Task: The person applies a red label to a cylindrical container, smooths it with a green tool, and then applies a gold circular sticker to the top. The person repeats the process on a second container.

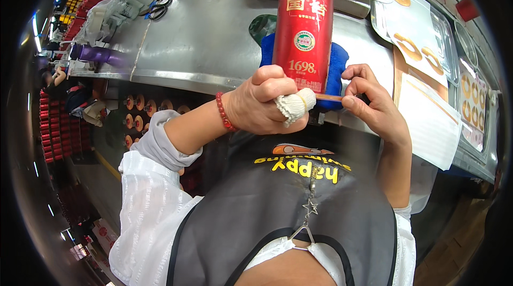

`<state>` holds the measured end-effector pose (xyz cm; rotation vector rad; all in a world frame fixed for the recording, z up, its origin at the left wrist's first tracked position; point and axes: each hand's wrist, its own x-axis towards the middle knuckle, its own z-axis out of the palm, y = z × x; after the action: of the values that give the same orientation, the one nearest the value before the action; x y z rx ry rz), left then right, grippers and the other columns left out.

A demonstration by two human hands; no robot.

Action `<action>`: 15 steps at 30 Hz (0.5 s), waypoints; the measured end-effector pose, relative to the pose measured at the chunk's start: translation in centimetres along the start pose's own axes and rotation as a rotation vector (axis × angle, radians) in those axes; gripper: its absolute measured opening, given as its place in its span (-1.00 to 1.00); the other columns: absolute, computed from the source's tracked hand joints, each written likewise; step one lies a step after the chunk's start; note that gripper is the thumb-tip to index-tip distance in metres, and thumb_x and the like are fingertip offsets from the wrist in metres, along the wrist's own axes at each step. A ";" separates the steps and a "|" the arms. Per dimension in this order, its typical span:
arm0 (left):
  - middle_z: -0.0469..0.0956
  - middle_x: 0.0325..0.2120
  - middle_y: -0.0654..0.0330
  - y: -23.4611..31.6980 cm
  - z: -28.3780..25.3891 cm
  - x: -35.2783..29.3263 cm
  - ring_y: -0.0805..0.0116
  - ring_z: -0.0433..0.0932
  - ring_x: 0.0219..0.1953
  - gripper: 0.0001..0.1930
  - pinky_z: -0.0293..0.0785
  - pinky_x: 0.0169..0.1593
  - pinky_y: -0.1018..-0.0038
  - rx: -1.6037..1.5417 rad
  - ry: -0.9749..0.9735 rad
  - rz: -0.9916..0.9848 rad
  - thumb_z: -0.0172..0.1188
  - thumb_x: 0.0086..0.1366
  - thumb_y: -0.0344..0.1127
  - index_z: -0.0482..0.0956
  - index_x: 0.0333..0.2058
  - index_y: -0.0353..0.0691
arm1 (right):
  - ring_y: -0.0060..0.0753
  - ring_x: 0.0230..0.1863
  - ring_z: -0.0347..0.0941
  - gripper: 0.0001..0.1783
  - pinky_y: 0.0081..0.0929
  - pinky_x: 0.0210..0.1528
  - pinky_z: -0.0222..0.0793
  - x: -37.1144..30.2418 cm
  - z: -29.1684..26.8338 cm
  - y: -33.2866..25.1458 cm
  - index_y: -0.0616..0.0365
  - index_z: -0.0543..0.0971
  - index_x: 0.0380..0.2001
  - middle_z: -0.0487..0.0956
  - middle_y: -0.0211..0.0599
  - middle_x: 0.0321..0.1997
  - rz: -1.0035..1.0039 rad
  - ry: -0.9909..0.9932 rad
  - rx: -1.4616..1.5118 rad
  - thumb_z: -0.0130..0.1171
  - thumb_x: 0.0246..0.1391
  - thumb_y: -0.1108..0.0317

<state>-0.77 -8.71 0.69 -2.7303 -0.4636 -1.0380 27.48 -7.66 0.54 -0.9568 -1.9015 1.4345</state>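
Observation:
My left hand [270,93], with a red bead bracelet on the wrist, is closed round a bunched white ribbed cloth [294,108]. A narrow yellowish band circles the cloth's end. From beside the cloth a thin brown strip [328,97] reaches across to my right hand [378,103]. The right thumb tip meets the strip's end, with the other fingers curled above it; whether the strip is stiff or stretched I cannot tell. Just beyond both hands is a tall red bottle-shaped container [304,29] with gold lettering. Blue cloth [337,67] lies under it, and its lower edge is partly hidden by the left hand.
Black-handled scissors [159,8] and clear plastic packaging [112,16] lie on the metal table [208,24] at left, near a purple bottle [99,54]. Metal trays with printed sheets [411,35] occupy the right. Papers [430,117] overhang the front edge. Red spools [56,131] are stacked at left.

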 end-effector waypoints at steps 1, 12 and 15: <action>0.36 -0.13 0.29 0.0 0.5 0.2 0.29 0.27 -0.04 -0.67 0.36 -0.05 0.45 -0.004 0.023 -0.021 0.43 -0.05 -0.26 0.62 -0.24 -0.02 | -0.43 -0.01 0.24 -0.67 -0.54 0.00 0.23 -0.1 0.0 0.0 0.15 0.46 -0.43 0.32 -0.28 0.01 0.012 0.002 0.015 0.27 0.21 0.13; 0.51 -0.10 0.51 0.6 0.6 0.0 0.29 0.27 -0.13 -0.73 0.25 -0.14 0.34 0.206 0.058 0.014 0.27 -0.26 -0.33 0.52 -0.50 0.22 | -0.47 0.01 0.22 -0.64 -0.54 0.02 0.21 -0.1 0.1 -0.3 0.13 0.44 -0.47 0.31 -0.27 0.03 0.087 -0.032 0.121 0.25 0.22 0.10; 0.50 -0.06 0.52 0.3 1.1 0.5 0.31 0.27 -0.13 -0.69 0.23 -0.10 0.33 0.150 0.030 0.027 0.29 -0.28 -0.33 0.54 -0.47 0.24 | -0.55 -0.18 0.34 -0.72 -0.63 -0.20 0.37 -0.3 0.2 0.0 0.18 0.47 -0.44 0.30 -0.31 0.00 0.090 -0.016 0.197 0.24 0.24 0.24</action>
<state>0.37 -8.53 0.18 -2.5789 -0.4782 -0.9936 27.54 -8.02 0.53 -0.9482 -1.7088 1.6516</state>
